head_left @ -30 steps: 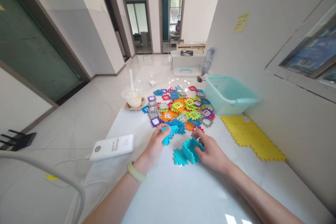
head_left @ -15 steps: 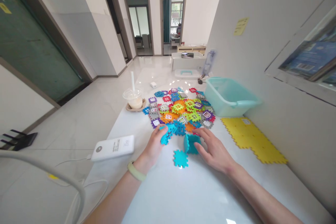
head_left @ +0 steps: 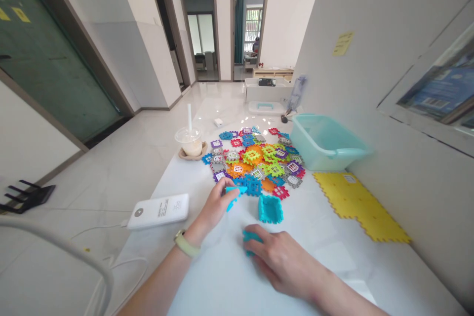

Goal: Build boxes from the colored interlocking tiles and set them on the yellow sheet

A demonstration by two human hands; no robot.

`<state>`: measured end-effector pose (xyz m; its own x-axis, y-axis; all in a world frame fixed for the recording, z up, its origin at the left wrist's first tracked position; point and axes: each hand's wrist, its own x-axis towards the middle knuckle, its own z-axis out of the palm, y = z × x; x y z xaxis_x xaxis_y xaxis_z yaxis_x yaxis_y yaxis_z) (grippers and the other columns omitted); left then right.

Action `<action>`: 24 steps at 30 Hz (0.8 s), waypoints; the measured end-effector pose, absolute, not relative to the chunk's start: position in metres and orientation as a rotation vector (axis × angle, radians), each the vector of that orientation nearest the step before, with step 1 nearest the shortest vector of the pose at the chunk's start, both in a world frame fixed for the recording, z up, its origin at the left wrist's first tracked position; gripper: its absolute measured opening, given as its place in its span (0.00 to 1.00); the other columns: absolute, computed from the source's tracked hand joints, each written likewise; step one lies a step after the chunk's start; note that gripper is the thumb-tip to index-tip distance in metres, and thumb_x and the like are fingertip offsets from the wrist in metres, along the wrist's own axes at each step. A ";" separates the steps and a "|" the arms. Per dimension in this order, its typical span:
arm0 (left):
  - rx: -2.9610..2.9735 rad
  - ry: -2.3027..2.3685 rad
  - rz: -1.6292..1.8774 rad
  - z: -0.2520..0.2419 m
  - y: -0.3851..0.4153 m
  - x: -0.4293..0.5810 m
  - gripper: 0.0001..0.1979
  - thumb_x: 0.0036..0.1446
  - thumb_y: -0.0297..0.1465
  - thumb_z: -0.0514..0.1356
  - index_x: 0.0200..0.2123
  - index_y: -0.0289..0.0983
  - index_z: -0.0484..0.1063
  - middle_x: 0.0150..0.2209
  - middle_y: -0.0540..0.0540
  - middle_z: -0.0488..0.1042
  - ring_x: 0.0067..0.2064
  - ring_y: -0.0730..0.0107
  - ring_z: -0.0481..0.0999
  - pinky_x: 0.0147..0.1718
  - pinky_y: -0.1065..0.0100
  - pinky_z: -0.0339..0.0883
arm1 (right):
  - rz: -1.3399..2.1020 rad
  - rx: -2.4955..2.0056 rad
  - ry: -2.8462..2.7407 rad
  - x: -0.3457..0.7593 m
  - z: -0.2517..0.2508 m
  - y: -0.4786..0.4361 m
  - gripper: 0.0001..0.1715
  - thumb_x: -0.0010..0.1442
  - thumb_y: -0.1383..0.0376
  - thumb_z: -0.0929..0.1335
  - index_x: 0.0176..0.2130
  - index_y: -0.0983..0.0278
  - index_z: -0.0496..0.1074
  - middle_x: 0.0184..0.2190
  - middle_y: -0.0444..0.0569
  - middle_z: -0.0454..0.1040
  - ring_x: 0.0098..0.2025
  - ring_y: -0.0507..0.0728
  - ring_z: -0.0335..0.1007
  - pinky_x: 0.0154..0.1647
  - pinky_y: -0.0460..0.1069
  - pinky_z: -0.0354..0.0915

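Note:
In the head view my left hand [head_left: 212, 207] pinches joined blue notched tiles [head_left: 237, 191], which stick out past the fingertips at an angle. My right hand [head_left: 277, 259] bends its fingers over a loose teal notched tile [head_left: 249, 237] on the table, hiding most of it. Just beyond that hand stands a teal open-topped box [head_left: 270, 209] built from such tiles. Neither hand touches it. Behind it spreads a heap of colourful notched tiles [head_left: 255, 158], some with window cut-outs.
A mint plastic tub [head_left: 326, 150] stands at the right, with joined yellow tiles [head_left: 359, 205] in front of it. On the left are a white power bank [head_left: 159, 211] with a cable and a drink cup [head_left: 189, 143] in a cardboard holder.
My right hand has left the teal box and moved nearer, down onto the loose teal tile. The blue tiles in my left hand have turned, with their edge now toward me.

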<state>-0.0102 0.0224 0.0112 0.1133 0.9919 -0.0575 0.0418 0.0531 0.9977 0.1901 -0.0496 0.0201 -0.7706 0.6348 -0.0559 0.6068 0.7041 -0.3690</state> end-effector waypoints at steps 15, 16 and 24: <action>2.520 1.119 0.566 0.015 -0.005 0.021 0.32 0.56 0.22 0.60 0.62 0.45 0.58 0.68 0.43 0.54 0.66 0.54 0.56 0.63 0.50 0.55 | 1.149 -1.033 -2.618 0.234 0.047 -0.040 0.03 0.62 0.66 0.70 0.39 0.59 0.73 0.34 0.44 0.75 0.35 0.55 0.73 0.33 0.46 0.61; 2.524 1.126 0.563 0.013 -0.004 0.025 0.32 0.57 0.22 0.60 0.63 0.45 0.58 0.68 0.42 0.53 0.66 0.53 0.55 0.63 0.50 0.55 | 1.193 -1.031 -2.521 0.241 0.049 -0.038 0.01 0.64 0.64 0.69 0.39 0.59 0.73 0.30 0.43 0.75 0.33 0.54 0.71 0.32 0.46 0.60; 2.287 1.062 0.699 0.021 0.003 0.030 0.18 0.55 0.28 0.66 0.49 0.40 0.70 0.52 0.42 0.70 0.56 0.52 0.69 0.56 0.50 0.64 | 1.335 -1.053 -1.644 0.279 0.051 -0.018 0.14 0.66 0.54 0.67 0.45 0.60 0.66 0.28 0.42 0.70 0.24 0.49 0.62 0.21 0.42 0.60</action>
